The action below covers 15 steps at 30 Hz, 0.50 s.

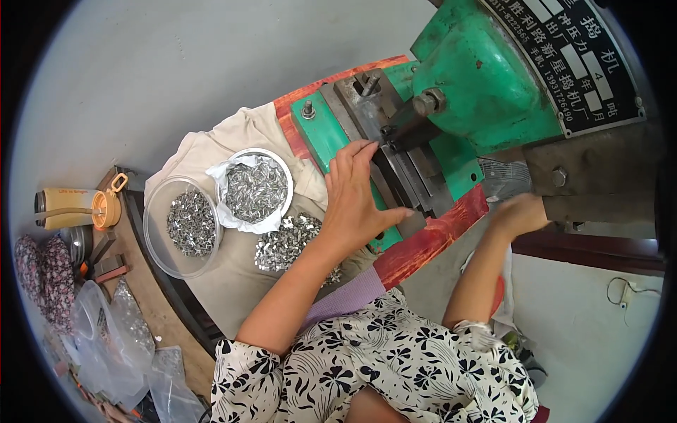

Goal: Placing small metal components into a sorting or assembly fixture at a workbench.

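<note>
My left hand [350,194] is at the die [409,173] of a green press [486,77], thumb and fingers spread wide apart. Its fingertips reach the die's left side near the dark punch [412,130], while the thumb lies by the near end; I see nothing held between them. Off to the right, my right hand [522,215] is curled beside the press's dark steel bar [599,209]. Its fingertips are hidden, and what they close on cannot be made out. A pile of small shiny metal pieces [285,243] lies on the cloth left of my left forearm.
A clear plastic tub [159,243] and a lined metal bowl [285,169] hold small metal parts on the beige cloth [236,296]. Farther left are a yellow bottle [74,204] and plastic bags [116,349]. Red-painted board [423,254] edges the press base.
</note>
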### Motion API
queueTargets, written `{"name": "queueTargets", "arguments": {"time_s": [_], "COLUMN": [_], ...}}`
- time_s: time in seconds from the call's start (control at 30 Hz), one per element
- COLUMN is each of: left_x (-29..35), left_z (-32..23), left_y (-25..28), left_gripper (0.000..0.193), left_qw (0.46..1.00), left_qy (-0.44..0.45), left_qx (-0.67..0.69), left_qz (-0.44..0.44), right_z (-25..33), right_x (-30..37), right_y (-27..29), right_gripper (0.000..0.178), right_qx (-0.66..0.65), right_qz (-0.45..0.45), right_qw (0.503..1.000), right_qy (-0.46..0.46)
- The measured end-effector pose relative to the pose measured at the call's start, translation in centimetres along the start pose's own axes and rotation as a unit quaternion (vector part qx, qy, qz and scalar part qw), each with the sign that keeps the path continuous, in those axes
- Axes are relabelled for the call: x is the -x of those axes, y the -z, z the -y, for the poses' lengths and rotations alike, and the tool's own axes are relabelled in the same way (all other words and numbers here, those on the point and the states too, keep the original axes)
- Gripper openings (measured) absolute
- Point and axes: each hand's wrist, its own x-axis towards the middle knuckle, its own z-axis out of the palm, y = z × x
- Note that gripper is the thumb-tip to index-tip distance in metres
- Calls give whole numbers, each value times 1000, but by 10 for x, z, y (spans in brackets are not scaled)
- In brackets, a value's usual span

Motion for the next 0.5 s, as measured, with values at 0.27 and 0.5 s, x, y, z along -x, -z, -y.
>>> {"name": "queueTargets", "arguments": {"time_s": [0.27, 0.5], "left_x": [-3, -6], "left_z": [6, 14], "left_y": [7, 1], "left_gripper": [109, 102], "left_qw": [998, 996], "left_qy": [-41, -62], "left_qx": [47, 59], "left_qz": [-4, -26], "right_z": [35, 18], "right_x": [54, 52], "right_y": [-46, -37], "right_gripper": [15, 31], "right_qx": [284, 177], "right_qz": [519, 548], "right_qw": [806, 764], "right_qy": [-27, -291]}}
